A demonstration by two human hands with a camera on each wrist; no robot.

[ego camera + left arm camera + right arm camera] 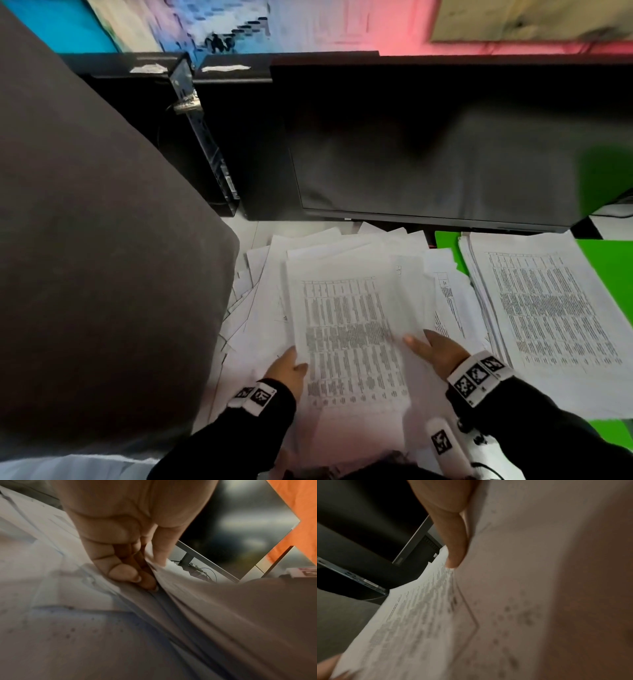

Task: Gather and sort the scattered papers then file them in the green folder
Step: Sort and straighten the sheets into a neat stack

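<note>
green folder [613,270] mostly under papers [548,308]

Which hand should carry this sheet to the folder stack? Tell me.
Right hand: it already holds the sheet on the side nearest the stack on the green folder; the left hand is farther.

two hands [287,368], one green folder [613,274], one monitor [445,147]
</note>
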